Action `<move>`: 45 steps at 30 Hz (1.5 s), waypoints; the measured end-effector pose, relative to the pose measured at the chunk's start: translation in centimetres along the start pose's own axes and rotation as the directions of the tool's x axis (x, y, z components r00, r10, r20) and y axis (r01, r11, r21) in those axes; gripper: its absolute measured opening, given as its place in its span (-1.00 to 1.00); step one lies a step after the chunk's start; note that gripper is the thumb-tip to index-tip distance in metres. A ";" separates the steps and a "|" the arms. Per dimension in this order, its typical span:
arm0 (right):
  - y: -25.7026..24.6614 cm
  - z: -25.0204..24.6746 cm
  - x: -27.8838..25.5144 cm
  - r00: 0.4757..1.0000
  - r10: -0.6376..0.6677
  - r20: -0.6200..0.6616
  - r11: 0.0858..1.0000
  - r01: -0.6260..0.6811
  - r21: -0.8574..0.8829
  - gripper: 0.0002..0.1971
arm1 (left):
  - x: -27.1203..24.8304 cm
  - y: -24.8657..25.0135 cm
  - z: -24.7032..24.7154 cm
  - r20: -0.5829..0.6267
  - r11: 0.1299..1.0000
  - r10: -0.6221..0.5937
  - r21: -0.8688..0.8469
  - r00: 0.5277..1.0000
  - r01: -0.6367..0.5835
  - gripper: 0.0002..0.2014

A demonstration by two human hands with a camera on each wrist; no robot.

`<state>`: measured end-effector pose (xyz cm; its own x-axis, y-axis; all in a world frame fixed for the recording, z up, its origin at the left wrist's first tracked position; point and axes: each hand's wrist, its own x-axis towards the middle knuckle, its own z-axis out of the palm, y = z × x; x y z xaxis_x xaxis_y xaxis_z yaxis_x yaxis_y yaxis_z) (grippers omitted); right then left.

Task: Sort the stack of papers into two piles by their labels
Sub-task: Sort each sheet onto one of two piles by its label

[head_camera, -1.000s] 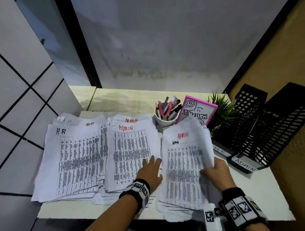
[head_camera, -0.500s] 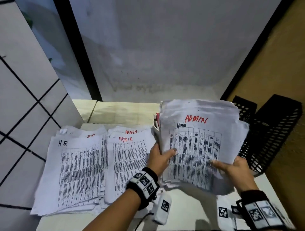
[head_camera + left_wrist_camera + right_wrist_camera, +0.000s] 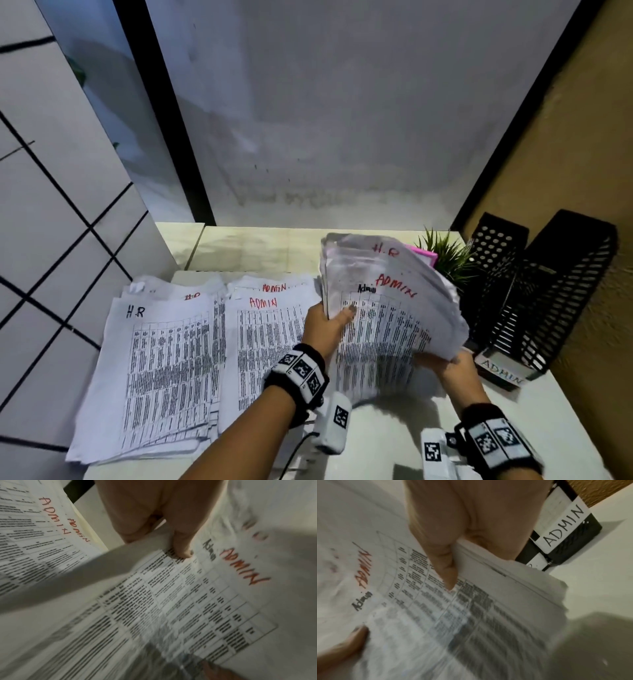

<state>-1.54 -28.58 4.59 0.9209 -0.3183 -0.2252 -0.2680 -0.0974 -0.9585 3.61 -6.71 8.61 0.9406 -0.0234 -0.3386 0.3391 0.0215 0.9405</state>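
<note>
1. On the white tabletop, two flat piles of printed sheets are lying side by side: the HR pile at the left and the ADMIN pile just beside it, their edges overlapping, each topped by a thin sheet with a dense table and a handwritten label.
2. Above the tabletop's right half, one thick, curling stack of papers is being held up tilted; its top sheet is reading "ADMIN" in red, and a sheet behind is showing "H.R".
3. At the right edge, two black perforated file holders are standing, the nearer one wearing a white "ADMIN" tag.
4. Behind the stack, one spiky green plant is showing.
5. The left hand is gripping the stack's left edge, thumb on top and fingers curled underneath.
6. The right hand is pinching the lower right corner, thumb pressing the top sheet.
</note>
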 end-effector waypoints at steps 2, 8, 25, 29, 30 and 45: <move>-0.9 -0.3 -0.4 0.998 0.023 0.060 0.999 -0.026 0.046 -0.67 | 0.1 0.7 -0.7 0.017 0.998 0.049 -0.035 0.999 -0.048 -0.93; -1.1 -0.3 -1.3 0.987 0.066 0.145 0.995 -0.077 0.069 -0.14 | 0.1 1.8 -2.0 -0.063 0.984 0.099 -0.141 0.993 -0.107 -0.79; -2.1 2.2 -1.8 0.979 0.094 0.183 0.994 -0.101 0.031 -0.61 | -0.7 1.2 -5.6 -0.437 0.929 0.369 0.148 0.820 -0.339 -0.88; -2.7 2.3 -1.3 0.981 0.088 0.175 0.995 -0.093 0.024 -0.84 | -1.4 1.2 -6.0 -0.366 0.848 0.529 0.254 0.765 -0.465 -0.77; -2.8 2.3 -1.2 0.981 0.086 0.176 0.995 -0.093 0.031 -0.82 | -1.6 1.1 -6.0 -0.354 0.825 0.565 0.257 0.745 -0.503 -0.76; -2.7 2.5 -0.9 0.986 0.081 0.147 0.993 -0.092 0.073 -0.75 | -2.5 2.5 -4.7 -0.121 0.926 0.378 0.042 0.918 -0.376 -0.58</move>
<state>-0.90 -25.70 6.93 0.9279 -0.1829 -0.3249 -0.3302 0.0016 -0.9439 2.19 -1.87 11.67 0.9933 0.1079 0.0415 -0.0403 -0.0132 0.9991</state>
